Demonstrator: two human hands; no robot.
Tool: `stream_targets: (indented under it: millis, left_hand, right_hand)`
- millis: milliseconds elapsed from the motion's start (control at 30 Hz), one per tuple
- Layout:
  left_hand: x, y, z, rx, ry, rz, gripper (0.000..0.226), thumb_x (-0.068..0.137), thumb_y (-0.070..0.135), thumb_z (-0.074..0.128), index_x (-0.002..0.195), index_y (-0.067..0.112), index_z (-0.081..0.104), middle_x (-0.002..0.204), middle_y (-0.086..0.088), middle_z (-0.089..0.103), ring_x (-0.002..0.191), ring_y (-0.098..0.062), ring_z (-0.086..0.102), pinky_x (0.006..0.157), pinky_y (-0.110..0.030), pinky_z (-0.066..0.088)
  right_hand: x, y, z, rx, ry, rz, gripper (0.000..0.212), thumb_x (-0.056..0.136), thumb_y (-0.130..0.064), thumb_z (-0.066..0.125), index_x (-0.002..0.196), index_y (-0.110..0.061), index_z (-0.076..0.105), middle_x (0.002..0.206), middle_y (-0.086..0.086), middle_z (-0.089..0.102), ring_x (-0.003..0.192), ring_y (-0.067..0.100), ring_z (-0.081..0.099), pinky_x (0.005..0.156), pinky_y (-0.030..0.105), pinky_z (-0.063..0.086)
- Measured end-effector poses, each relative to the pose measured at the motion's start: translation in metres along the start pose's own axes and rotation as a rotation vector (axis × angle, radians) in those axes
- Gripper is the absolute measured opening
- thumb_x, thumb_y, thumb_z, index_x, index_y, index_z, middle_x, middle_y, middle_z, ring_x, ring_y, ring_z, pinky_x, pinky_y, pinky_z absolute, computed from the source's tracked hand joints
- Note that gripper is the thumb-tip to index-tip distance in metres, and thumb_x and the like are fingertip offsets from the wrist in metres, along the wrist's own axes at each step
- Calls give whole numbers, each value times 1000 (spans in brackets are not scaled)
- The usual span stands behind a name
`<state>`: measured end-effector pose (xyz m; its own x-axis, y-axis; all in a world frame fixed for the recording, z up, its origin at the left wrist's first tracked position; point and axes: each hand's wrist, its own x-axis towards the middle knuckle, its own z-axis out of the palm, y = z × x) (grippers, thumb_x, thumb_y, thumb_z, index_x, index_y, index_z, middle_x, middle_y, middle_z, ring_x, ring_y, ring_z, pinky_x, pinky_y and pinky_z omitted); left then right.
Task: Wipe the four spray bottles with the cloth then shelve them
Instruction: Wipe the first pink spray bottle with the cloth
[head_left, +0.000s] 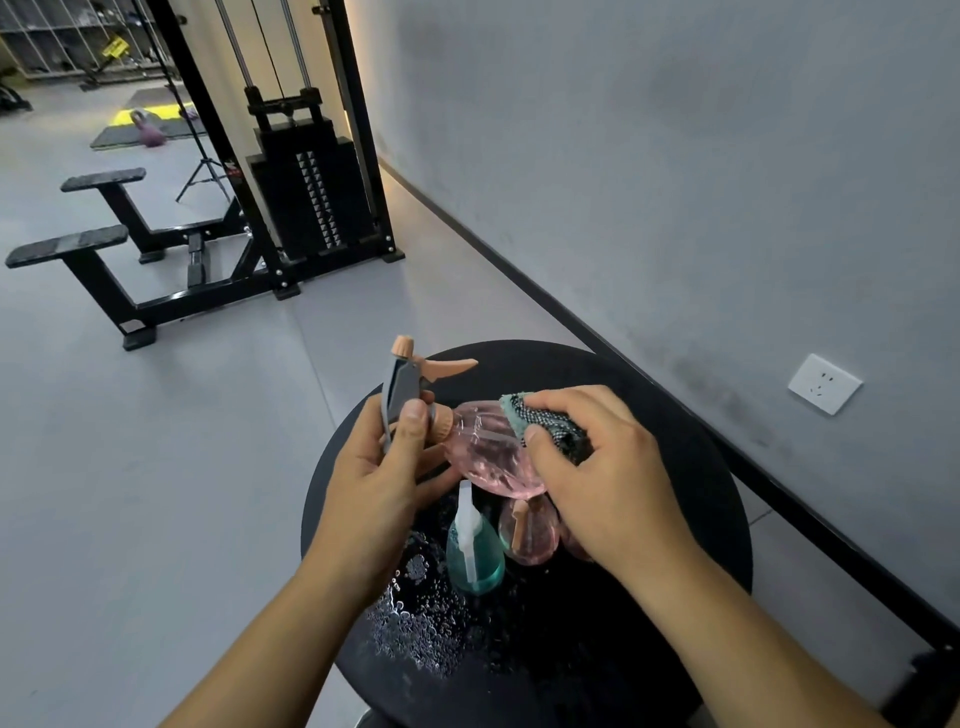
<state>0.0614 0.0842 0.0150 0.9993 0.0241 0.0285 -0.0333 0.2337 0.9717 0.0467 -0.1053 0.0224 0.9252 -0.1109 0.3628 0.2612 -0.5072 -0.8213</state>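
Note:
My left hand (382, 467) grips a pink spray bottle (483, 449) by its neck and grey-and-peach trigger head, holding it tilted on its side above the round black table (691, 467). My right hand (597, 478) pinches a teal and black-and-white cloth (545, 423) against the bottle's body. Below them a teal spray bottle (475, 556) with a white head stands on the table. Beside it stands another pink bottle (527, 532), and a further pink one is mostly hidden under my right hand.
Water droplets (415, 618) cover the table's left front. A grey wall with a white socket (825, 383) runs along the right. A black cable weight machine (306, 197) and its footrests stand on the grey floor at the left back.

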Motion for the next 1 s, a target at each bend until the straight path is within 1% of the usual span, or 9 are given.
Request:
stream_targets:
  millis: [67, 133, 267, 367, 467, 600, 767, 867, 1000]
  left_hand:
    - [-1, -2, 1, 17, 0, -21, 25, 97, 40, 58, 109, 19, 64, 106, -6, 79, 97, -27, 79, 80, -36, 64]
    - [-2, -5, 1, 32, 7, -32, 26, 95, 42, 60, 106, 20, 65, 105, -7, 78, 96, -27, 79, 81, -38, 64]
    - [2, 2, -3, -19, 60, -15, 22, 99, 39, 57, 106, 20, 65, 102, -3, 80, 94, -26, 79, 81, -43, 67]
    - [3, 7, -4, -55, 89, -12, 19, 107, 32, 52, 109, 16, 62, 93, 5, 79, 88, -22, 79, 75, -37, 67]
    - [0, 7, -1, -43, 78, -41, 21, 110, 31, 49, 113, 15, 62, 93, 4, 78, 85, -20, 80, 71, -32, 65]
    - [2, 9, -3, -36, 86, -37, 20, 110, 31, 49, 111, 16, 63, 96, 2, 78, 87, -23, 80, 75, -39, 67]
    - [1, 10, -4, -24, 69, -52, 21, 110, 31, 49, 110, 16, 63, 97, 0, 79, 87, -23, 80, 74, -36, 66]
    - [0, 11, -3, -19, 90, -39, 20, 106, 34, 54, 108, 16, 61, 99, -1, 80, 87, -24, 80, 72, -34, 65]
    - [1, 11, 2, -75, 176, -72, 27, 95, 32, 73, 108, 11, 60, 108, -13, 82, 97, -31, 81, 81, -40, 67]
  right_hand:
    - [-5, -2, 5, -30, -54, -40, 28, 95, -18, 70, 118, -33, 73, 117, -22, 59, 115, 1, 58, 84, 8, 51]
    - [-7, -5, 8, -39, -95, -73, 28, 95, -19, 71, 117, -36, 72, 118, -24, 57, 117, 2, 57, 85, 7, 49]
    - [-3, -2, 4, -20, -11, -35, 27, 94, -14, 72, 115, -30, 74, 116, -20, 60, 114, 3, 59, 82, 1, 44]
    - [-3, 0, 3, -4, 38, -14, 26, 94, -13, 72, 115, -29, 74, 115, -20, 61, 113, 4, 60, 83, 1, 44]
    - [-6, -2, 5, 1, 1, -55, 27, 93, -12, 72, 114, -29, 74, 117, -21, 60, 117, 6, 58, 85, 2, 45]
    - [-6, -5, 3, 38, -45, -84, 27, 94, -13, 74, 114, -30, 76, 118, -25, 60, 121, 4, 55, 82, -1, 42]
    - [-4, -3, 4, 116, -22, -41, 25, 92, -10, 76, 110, -27, 77, 117, -18, 63, 116, 0, 60, 80, 0, 45]
    - [-6, -4, 6, 140, -24, -31, 25, 91, -9, 77, 109, -25, 77, 117, -16, 63, 113, -3, 60, 74, -1, 45]
    - [-11, -4, 12, 79, -9, -62, 27, 90, -13, 78, 110, -31, 77, 117, -20, 60, 119, 7, 60, 79, 5, 48]
